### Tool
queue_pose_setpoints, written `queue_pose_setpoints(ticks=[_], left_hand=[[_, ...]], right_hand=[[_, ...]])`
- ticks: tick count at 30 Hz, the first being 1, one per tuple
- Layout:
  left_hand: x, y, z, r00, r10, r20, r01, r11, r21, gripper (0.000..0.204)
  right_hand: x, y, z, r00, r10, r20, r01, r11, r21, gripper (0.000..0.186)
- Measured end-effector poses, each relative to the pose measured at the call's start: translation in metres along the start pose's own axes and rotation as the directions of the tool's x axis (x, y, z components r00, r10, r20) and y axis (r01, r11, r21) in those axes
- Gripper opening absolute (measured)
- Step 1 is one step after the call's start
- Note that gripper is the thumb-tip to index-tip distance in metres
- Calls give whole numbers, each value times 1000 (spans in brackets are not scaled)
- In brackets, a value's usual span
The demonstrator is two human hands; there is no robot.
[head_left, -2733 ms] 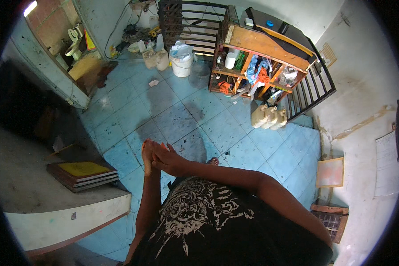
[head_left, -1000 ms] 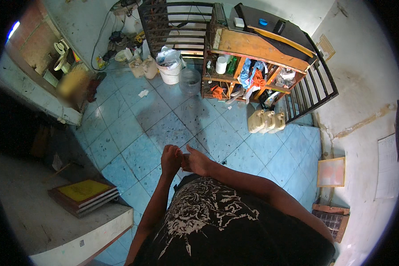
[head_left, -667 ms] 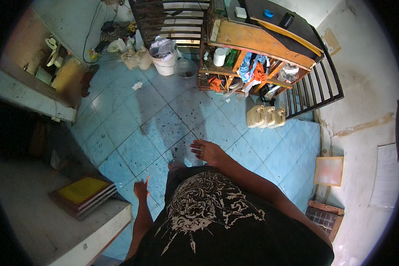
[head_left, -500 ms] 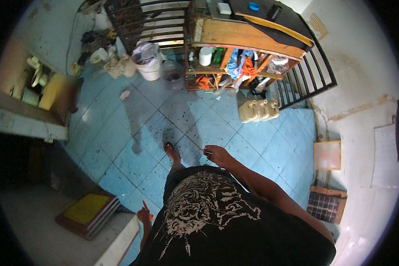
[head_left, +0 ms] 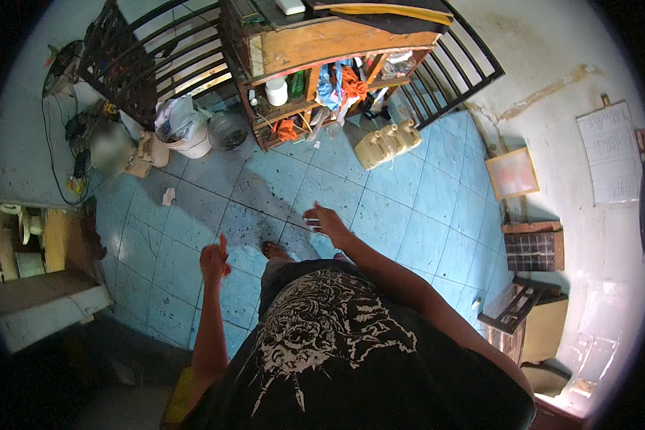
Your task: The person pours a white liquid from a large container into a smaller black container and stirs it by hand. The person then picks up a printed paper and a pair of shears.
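My left hand (head_left: 213,262) hangs over the floor left of my body, its fingers curled. A slim orange-red thing (head_left: 223,245) seems to show at the fingers; its kind is too small to make out. My right hand (head_left: 326,220) is held out in front of me with its fingers apart and nothing visible in it. Beneath both hands lies the blue tiled floor (head_left: 330,190), dark-spotted near my foot (head_left: 274,250).
Ahead stands a wooden shelf unit (head_left: 344,46) with cloths and bottles, metal railings (head_left: 451,68) beside it. Jerrycans (head_left: 387,145) stand on the floor before it. A white bucket (head_left: 192,143) and a clear bucket (head_left: 229,131) are further left. Framed panels (head_left: 512,174) lean along the right wall.
My view has turned left and shifted forward, so the shelf sits further left. My left hand has swung forward from beside the bench. The right hand has risen, its fingers now spread.
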State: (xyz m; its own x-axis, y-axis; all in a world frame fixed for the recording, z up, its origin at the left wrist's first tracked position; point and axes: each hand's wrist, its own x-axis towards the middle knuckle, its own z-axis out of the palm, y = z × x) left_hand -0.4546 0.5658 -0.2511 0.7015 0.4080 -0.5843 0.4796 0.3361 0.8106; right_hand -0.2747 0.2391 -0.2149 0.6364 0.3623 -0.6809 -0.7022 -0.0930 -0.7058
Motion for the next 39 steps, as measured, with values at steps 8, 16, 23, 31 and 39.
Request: queue_pose_setpoints(ticks=[8, 16, 23, 31, 39], left_hand=[[-62, 65, 239, 874, -238, 423, 453, 711, -537, 66], [-53, -68, 233, 860, 10, 510, 364, 689, -627, 51], [-156, -6, 368, 909, 57, 412, 83, 946, -313, 53], [-119, -56, 447, 739, 36, 673, -225, 955, 196, 85], [106, 8, 448, 850, -298, 435, 173, 937, 303, 45]], right_hand=[[-73, -22, 34, 704, -542, 460, 599, 105, -794, 59], [-153, -8, -70, 690, -325, 647, 723, 274, -634, 49], [-190, 13, -157, 988, 29, 149, -66, 965, 252, 57], [-109, 86, -236, 991, -79, -104, 129, 725, 677, 36], [-81, 94, -327, 946, 61, -317, 211, 625, 751, 36]])
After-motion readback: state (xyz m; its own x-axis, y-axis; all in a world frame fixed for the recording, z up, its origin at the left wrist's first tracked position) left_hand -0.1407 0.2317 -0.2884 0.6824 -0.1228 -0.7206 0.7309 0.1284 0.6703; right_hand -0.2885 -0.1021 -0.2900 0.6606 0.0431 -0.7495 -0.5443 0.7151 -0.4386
